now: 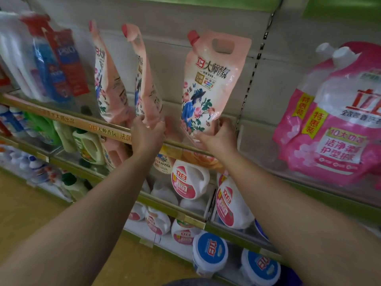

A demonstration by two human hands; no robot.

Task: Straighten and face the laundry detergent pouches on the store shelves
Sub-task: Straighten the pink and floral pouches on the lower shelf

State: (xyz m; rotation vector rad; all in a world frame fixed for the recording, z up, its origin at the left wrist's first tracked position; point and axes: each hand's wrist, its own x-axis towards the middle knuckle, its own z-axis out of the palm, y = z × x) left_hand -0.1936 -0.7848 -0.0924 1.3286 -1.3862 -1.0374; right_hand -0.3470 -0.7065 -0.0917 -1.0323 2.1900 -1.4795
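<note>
At the shelf edge [107, 129], left hand [146, 134] grip holds middle pouch [145, 87], right hand [218, 135] facing pouch [208, 85].

shop | stocked shelves [115, 129] | detergent pouches [208, 83] | detergent jugs [185, 180]

The front-facing pouch [208, 83] is pale pink, printed with a figure in blue among pink roses and green leaves, and has a red cap. The two pouches beside it [125, 79] carry the same pink floral print. The big bag [334, 120] on the right is hot pink with yellow tags and white caps. Below, the jugs [187, 179] are white with red-pink labels, and the tubs [210, 252] white with blue lids.
</note>
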